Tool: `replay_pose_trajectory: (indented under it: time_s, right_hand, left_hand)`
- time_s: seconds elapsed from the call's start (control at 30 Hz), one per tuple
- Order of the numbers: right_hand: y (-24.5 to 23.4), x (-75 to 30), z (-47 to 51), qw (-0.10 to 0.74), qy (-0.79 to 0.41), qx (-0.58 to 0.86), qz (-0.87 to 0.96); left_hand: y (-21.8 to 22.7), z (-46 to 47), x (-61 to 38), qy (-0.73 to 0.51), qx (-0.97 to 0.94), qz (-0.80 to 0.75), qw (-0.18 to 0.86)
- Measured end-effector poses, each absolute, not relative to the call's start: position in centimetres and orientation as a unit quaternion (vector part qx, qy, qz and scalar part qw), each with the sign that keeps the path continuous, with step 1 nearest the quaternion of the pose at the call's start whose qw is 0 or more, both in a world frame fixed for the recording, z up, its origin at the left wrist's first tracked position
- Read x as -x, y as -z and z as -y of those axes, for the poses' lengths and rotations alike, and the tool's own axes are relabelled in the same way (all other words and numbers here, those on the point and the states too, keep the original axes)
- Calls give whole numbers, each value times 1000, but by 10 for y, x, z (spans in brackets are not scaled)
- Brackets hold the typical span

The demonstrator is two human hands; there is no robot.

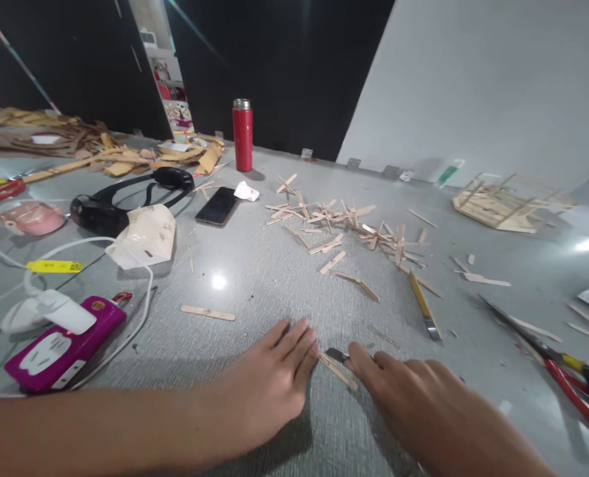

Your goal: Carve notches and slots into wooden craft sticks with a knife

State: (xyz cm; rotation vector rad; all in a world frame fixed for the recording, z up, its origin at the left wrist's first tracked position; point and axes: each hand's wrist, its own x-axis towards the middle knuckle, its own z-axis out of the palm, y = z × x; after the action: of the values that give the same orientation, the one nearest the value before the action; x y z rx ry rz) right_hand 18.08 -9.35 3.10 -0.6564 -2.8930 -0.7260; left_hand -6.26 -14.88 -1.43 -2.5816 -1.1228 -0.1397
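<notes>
My left hand [269,384] lies flat on the grey table, fingers together and stretched out, their tips pressing on one end of a wooden craft stick [338,371]. My right hand [413,397] is closed around a small dark blade [336,354], its forefinger laid along it, the blade's tip resting on the same stick. A second yellow-handled knife [423,306] lies just beyond my right hand. Several loose wooden sticks [344,228] are scattered further back, and a single stick [209,313] lies to the left of my left hand.
A red flask [243,134], a black phone [217,206], headphones [125,195], a magenta power strip [60,348] with white cable, and cardboard scraps [125,158] fill the left side. A stick-built frame [497,202] stands at the back right; red and yellow pliers [567,374] lie near the right edge.
</notes>
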Motion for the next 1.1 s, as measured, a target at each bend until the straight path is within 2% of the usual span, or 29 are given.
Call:
replay_pose_trajectory:
  time_s: [1.1]
  right_hand:
    - [-37, -168, 93, 41, 240, 214, 946]
  left_hand:
    - [12, 149, 62, 51, 902, 394, 171]
